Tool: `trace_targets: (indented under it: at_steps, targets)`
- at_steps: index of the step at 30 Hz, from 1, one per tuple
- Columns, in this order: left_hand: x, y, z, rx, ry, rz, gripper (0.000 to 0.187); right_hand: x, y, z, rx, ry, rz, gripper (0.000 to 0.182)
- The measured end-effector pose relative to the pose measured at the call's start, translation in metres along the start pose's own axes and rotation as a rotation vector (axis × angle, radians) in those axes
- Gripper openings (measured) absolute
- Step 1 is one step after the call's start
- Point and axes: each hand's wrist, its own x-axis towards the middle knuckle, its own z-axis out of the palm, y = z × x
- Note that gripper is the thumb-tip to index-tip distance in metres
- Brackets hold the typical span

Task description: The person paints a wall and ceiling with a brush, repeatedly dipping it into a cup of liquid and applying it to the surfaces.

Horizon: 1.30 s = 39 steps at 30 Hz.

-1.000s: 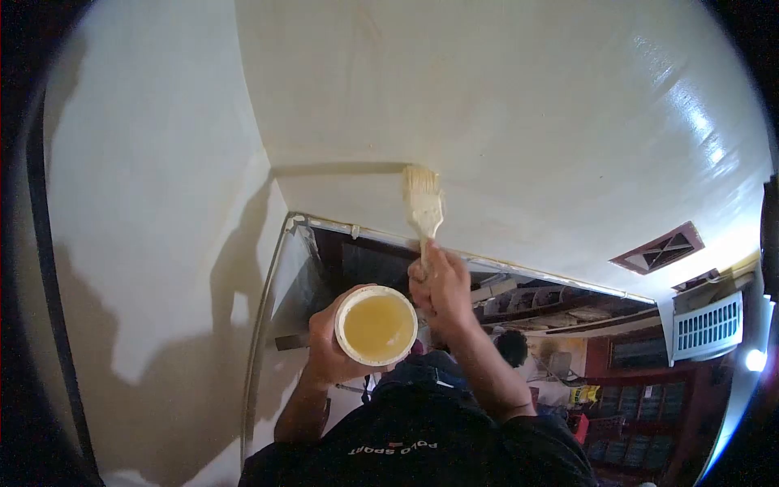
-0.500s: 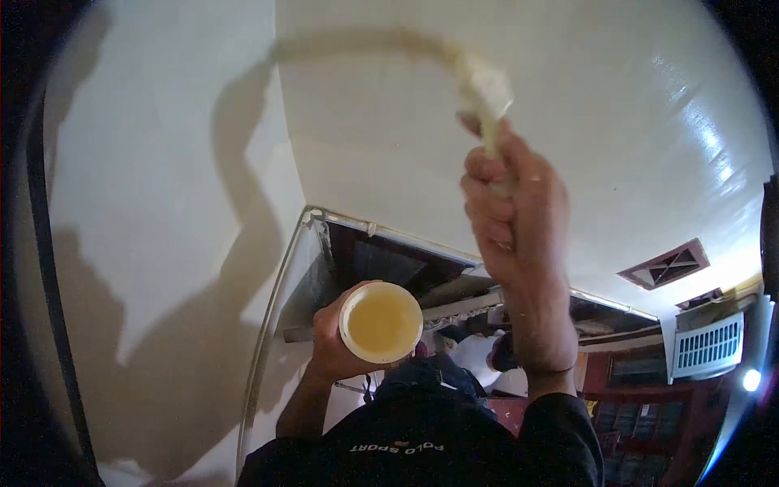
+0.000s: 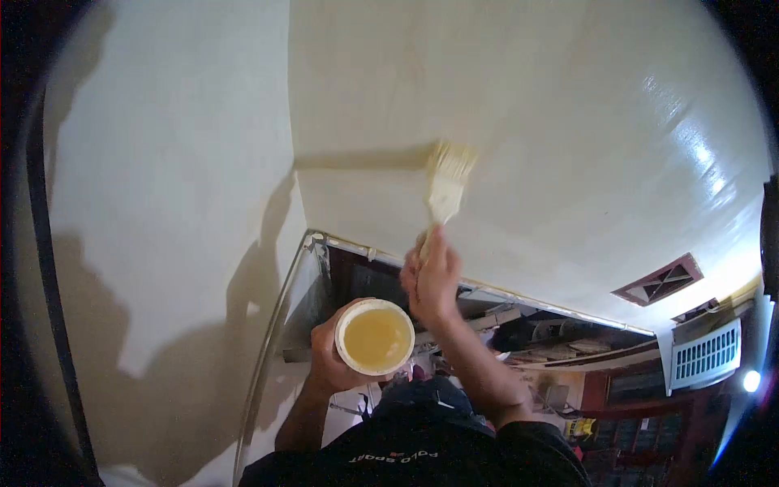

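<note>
My right hand [image 3: 436, 278] is wrapped round the handle of a paintbrush [image 3: 446, 191], whose cream-coated bristles point up and overlap the pale wall [image 3: 535, 105]. A dark shadow runs leftward from the bristles to the wall corner. Lower down, my left hand [image 3: 328, 353] grips a round white tub [image 3: 411, 326] from its left side. Yellowish paint [image 3: 376, 338] fills the part of the tub that shows. Most fingers of the left hand are hidden behind the tub.
A second wall [image 3: 170, 162] meets the first at a corner on the left. Along their lower edge runs a ledge [image 3: 365, 250]. A small vent opening [image 3: 659, 280] and a white slatted unit [image 3: 707, 355] are at the right, beside a bright lamp [image 3: 752, 380].
My right hand has brought the brush down and to the left, nearer the tub. The left hand with the tub has shifted slightly down and left in view.
</note>
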Motion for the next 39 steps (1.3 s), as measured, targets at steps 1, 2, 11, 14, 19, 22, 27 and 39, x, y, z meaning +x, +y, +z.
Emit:
trace_targets:
  at_steps: [1,2,11,14,19,22,27,39]
  targets:
    - [0.0,-0.001,-0.002,-0.011,-0.003,0.001,0.081,-0.008,0.008,-0.002,0.052,0.0,0.084,0.034]
    - [0.0,-0.002,-0.004,-0.023,-0.005,0.001,0.08,-0.015,0.013,-0.004,0.052,-0.006,0.078,0.034]
    - [-0.007,0.003,-0.016,-0.041,0.077,0.014,0.078,0.0,-0.078,0.029,0.073,-0.116,0.229,0.028]
    - [-0.008,0.019,-0.016,0.104,0.127,-0.002,0.079,0.004,-0.104,0.047,0.12,-0.151,0.228,0.026]
    - [-0.027,0.002,-0.023,0.064,0.165,-0.027,0.078,-0.015,-0.152,0.05,-0.174,-0.312,0.139,0.027]
    - [-0.029,0.0,-0.026,0.067,0.181,-0.046,0.078,-0.039,-0.206,0.055,-0.946,-0.233,-0.368,0.022]
    - [-0.015,0.01,-0.013,0.08,0.195,-0.042,0.078,-0.04,-0.288,0.054,-2.051,0.122,-1.576,0.013]
    - [-0.013,0.0,0.003,-0.049,-0.037,0.024,0.08,-0.036,-0.167,0.007,-2.976,-0.069,-1.101,0.037]
